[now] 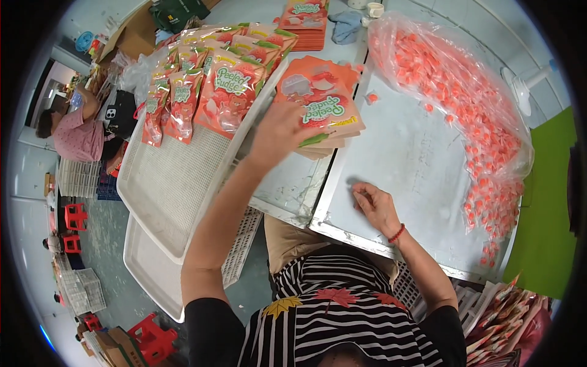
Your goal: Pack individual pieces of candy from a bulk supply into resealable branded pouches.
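My left hand (278, 136) reaches over the near left edge of a stack of flat orange-pink candy pouches (327, 113). Its curled fingers are closed on the top pouch, though the palm side is hidden. Over the bare metal tabletop, my right hand (376, 211) hovers or rests with half-bent fingers apart and nothing visible in them. A red bead bracelet (397, 233) circles that wrist. To the left, several filled pouches (229, 88) stand and lean together in a white mesh tray (168, 183).
Small wrapped pink candies (428, 67) spill from a large clear bag along the table's right side. Another pouch stack (304, 24) and a blue cloth (346, 27) lie at the back. A second white tray (153, 260) sits lower left. Another person (79, 131) sits far left.
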